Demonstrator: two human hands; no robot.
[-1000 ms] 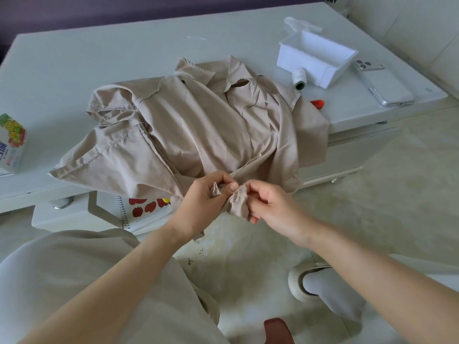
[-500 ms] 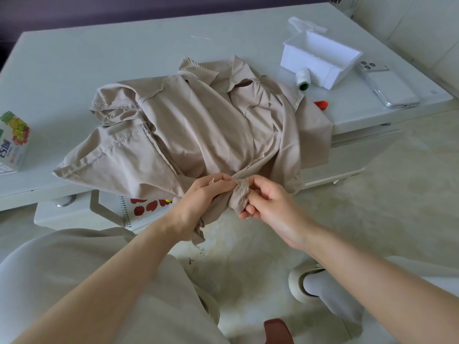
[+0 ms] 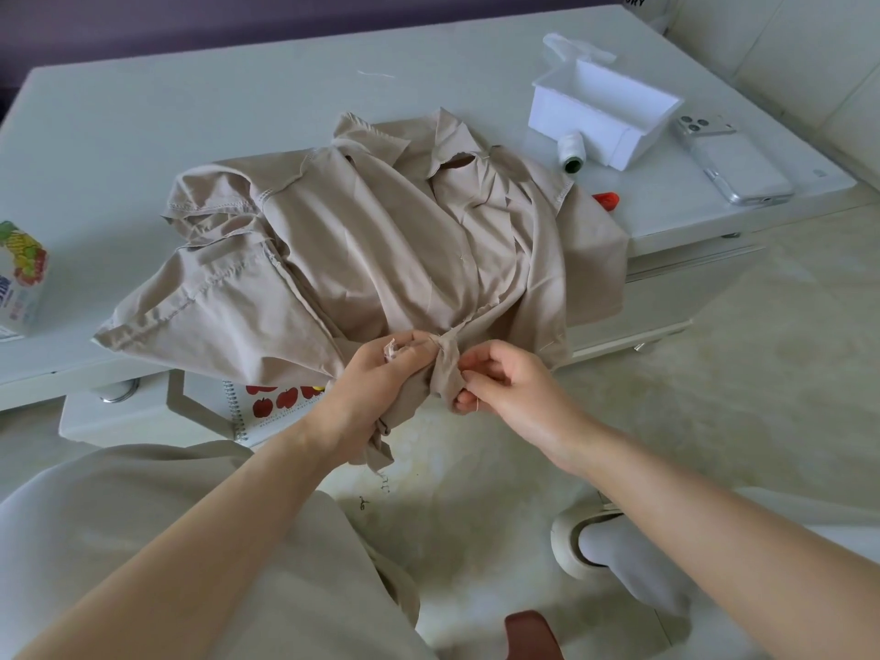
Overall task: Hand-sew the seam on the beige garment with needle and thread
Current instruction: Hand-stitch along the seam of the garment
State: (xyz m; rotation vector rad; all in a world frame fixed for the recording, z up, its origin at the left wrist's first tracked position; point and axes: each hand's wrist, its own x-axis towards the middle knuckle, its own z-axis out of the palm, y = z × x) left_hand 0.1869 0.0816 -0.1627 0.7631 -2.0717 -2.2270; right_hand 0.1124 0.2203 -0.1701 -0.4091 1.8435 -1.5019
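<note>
I judge the stitches may be going crooked, because the cloth is bunching tightly between the two hands; the needle is too small to see, so a pricked finger is also possible; the left hand (image 3: 376,388) is clenching the gathered edge of the beige garment (image 3: 381,240); the right hand (image 3: 516,390) is pinching the fold just beside, fingers (image 3: 481,362) curled; the garment is lying on the desk (image 3: 190,111), its near edge hanging over
</note>
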